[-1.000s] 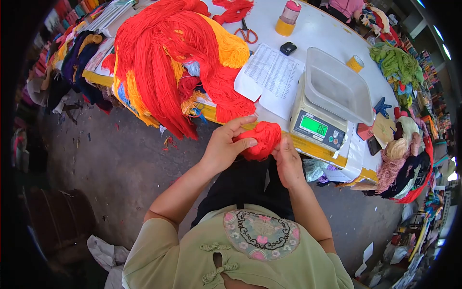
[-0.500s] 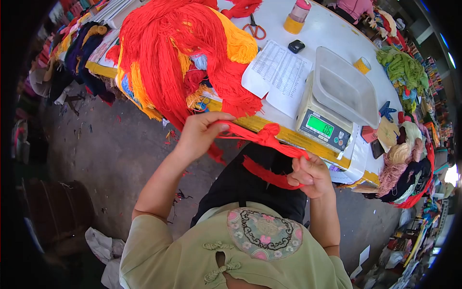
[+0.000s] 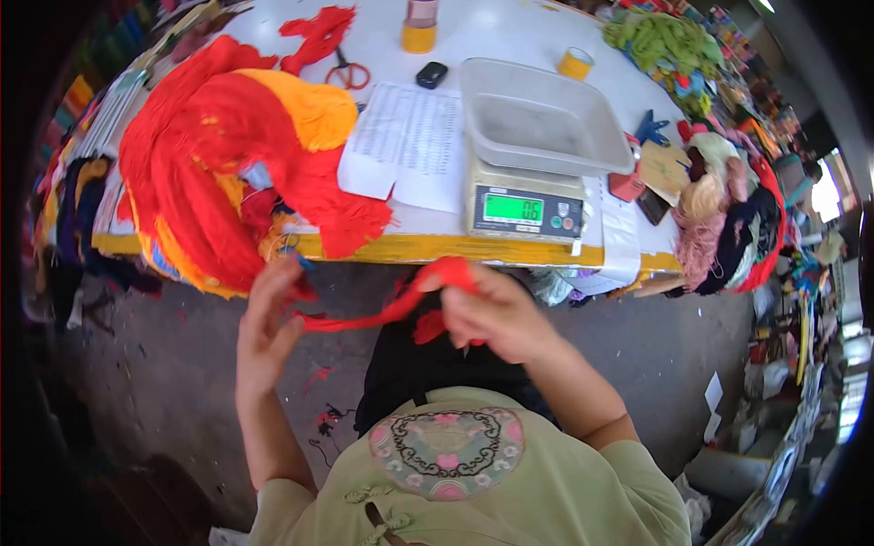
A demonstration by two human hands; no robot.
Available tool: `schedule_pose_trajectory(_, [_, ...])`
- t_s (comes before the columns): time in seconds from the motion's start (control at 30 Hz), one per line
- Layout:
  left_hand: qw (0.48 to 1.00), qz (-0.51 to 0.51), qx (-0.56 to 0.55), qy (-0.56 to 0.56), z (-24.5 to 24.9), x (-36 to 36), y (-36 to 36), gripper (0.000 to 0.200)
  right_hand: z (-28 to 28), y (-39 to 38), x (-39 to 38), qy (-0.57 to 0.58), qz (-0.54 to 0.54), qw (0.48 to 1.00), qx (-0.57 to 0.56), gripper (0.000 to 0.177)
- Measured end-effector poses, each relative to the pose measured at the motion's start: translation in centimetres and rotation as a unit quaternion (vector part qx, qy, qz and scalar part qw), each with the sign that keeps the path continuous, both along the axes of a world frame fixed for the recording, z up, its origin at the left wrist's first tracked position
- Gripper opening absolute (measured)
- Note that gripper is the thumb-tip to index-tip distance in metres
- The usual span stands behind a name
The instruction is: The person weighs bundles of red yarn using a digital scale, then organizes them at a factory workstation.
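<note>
At the desk's six o'clock, off its near edge: red yarn, pinched in the right hand's closed grip. Left hand reached by the strand; grip blurred, closure indeterminable. From yarn: red-orange heap, ten o'clock; scale, one o'clock.

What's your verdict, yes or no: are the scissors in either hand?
No, the scissors lie on the white tabletop, apart from the left hand and right hand.
</note>
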State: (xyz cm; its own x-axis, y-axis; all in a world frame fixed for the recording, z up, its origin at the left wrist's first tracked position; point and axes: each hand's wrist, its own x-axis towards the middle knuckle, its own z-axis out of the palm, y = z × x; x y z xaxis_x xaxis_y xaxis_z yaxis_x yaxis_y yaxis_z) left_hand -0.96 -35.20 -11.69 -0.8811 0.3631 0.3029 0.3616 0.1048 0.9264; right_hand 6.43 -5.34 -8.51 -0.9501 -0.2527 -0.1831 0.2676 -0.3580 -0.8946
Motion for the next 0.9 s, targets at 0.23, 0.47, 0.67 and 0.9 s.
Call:
schedule_pose_trajectory(0.23, [0.821, -0.139, 0.353, -0.426, -3.4, 1.8, 7.6, 0.077, 0.0, -3.1, 0.6, 0.274, 0.151, 0.945, 0.099, 0.027])
schedule_pose_trajectory(0.47, [0.739, -0.264, 0.535, -0.311, 0.9, -1.6, 5.5, 0.046, -8.0, 0.2, 2.3, 0.391, 0.089, 0.796, 0.454, 0.025])
schedule_pose_trajectory(0.67, [0.876, -0.202, 0.338, -0.28, 8.1, -2.4, 8.6, 0.047, -1.7, 0.7, -1.1, 0.249, -0.084, 0.929, 0.261, 0.028])
schedule_pose_trajectory(0.9, [0.932, -0.254, 0.197, -0.168, 9.2, -1.6, 10.6, 0.048, 3.5, -2.0, -4.5, 0.284, -0.098, 0.94, 0.159, 0.019])
